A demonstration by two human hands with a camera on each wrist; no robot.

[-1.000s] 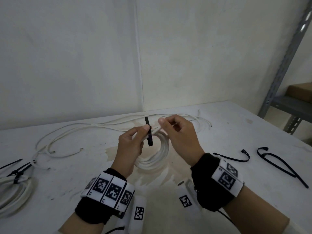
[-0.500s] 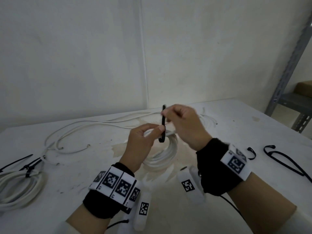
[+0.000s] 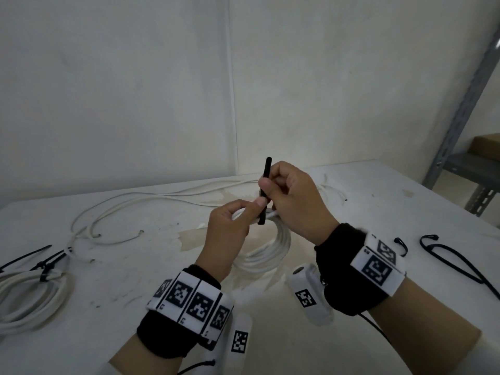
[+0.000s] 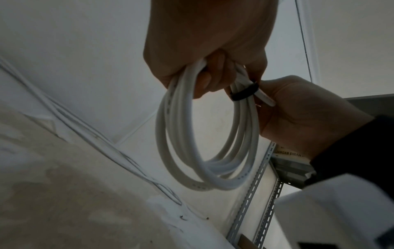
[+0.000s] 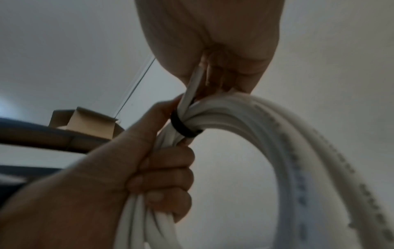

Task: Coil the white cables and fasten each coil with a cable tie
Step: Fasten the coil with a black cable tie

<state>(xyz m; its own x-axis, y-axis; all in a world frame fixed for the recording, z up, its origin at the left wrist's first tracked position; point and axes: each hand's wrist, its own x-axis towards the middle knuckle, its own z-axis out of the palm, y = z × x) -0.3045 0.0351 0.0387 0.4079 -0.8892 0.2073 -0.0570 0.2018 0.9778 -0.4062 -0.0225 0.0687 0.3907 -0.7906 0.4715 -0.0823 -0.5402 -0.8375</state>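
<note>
Cable tie being fastened around held white coil

The white coil (image 3: 266, 240) is gripped above the table (image 3: 135, 293) by the left hand (image 3: 230, 226); the black cable tie (image 3: 264, 194), wrapped around the coil, is pinched by the right hand (image 3: 293, 201). A tied coil (image 3: 29, 299) lies far left of the held coil, loose ties (image 3: 454, 259) to its right.

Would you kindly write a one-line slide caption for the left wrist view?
Left hand holds a white cable coil while the right hand pulls a black cable tie around it.
</note>
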